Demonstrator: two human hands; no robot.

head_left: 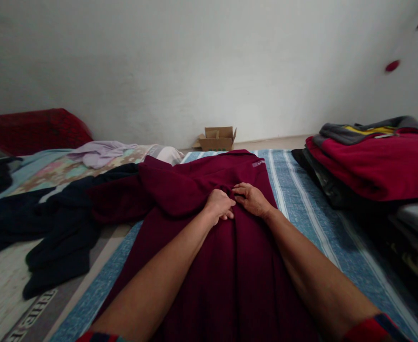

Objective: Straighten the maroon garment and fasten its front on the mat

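A maroon jacket (201, 256) lies spread on the bed, its front running toward me and one sleeve stretched out to the left. My left hand (220, 207) is closed on the fabric at the jacket's centre front. Right beside it, my right hand (249, 197) pinches the same front edge with bent fingers. The cloth bunches up between the two hands. Whether a zip or button sits under the fingertips is hidden. Small pale lettering (259, 163) shows on the jacket near its upper right.
Dark navy clothing (62, 223) lies at left, with a lilac garment (100, 153) behind it. Folded clothes, a red one (369, 164) among them, are stacked at right. A cardboard box (217, 139) stands open near the wall. Beneath is a blue striped sheet (301, 199).
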